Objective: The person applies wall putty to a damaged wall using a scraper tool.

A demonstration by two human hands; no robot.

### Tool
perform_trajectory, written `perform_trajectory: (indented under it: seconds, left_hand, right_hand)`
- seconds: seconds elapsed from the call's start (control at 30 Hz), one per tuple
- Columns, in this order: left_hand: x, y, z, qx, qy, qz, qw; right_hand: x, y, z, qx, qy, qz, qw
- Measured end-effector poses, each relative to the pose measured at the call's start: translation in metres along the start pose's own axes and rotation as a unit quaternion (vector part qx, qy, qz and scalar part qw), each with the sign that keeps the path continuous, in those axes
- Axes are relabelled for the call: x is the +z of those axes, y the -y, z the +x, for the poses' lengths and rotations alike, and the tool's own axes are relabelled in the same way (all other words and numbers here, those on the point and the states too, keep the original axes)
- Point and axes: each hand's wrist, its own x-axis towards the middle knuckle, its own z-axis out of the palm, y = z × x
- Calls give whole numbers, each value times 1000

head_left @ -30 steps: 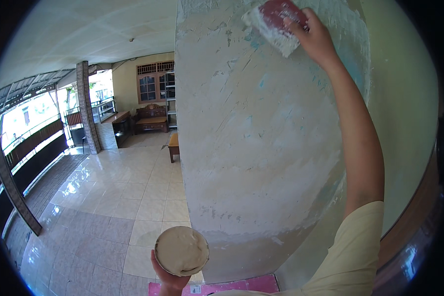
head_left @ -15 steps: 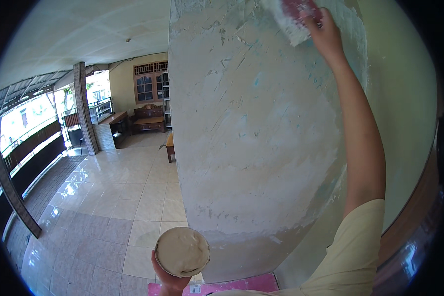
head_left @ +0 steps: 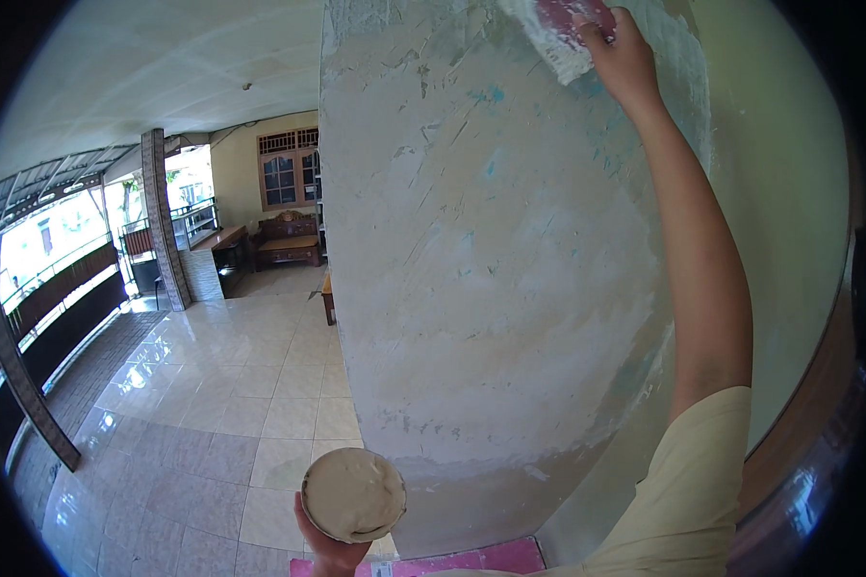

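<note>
My right hand (head_left: 630,65) is raised high at the wall and closed on a dark pink scraper (head_left: 577,13). Wet, pale putty (head_left: 556,53) coats the scraper's lower left edge, which lies against or very close to the wall (head_left: 481,317); the top of the tool is cut off by the frame. Low in the view, my left hand (head_left: 325,543) grips a round tub (head_left: 306,514) from its left side and below. Smooth beige putty (head_left: 354,490) fills the tub nearly to the rim. Patchy grey-white filler with blue flecks and scratches covers the wall.
A pink board or sheet (head_left: 491,558) lies at the wall's foot. Beside my right arm a pale green wall (head_left: 779,221) meets the patched one. To the left stretches a tiled floor (head_left: 221,404), with a pillar (head_left: 164,221) and a wooden bench (head_left: 287,240) farther off.
My right hand and the scraper have moved slightly up the wall. The view has tilted and shifted a little. My left hand still holds the tub in about the same place.
</note>
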Motion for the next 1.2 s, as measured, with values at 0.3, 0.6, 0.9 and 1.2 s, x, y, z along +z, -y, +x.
perform_trajectory:
  seconds: [0.3,0.6,0.9,1.2]
  left_hand:
    - [9,0,4,-17,-18,-107,994]
    - [3,-4,0,-5,-33,-114,993]
    - [-2,1,4,3,5,32,999]
    - [1,-6,3,-28,-28,-163,986]
  right_hand:
    - [34,-31,6,28,159,-47,986]
    - [20,14,-8,9,-17,52,998]
    - [4,-5,-1,21,-21,-97,995]
    - [13,61,-58,-113,114,96,982]
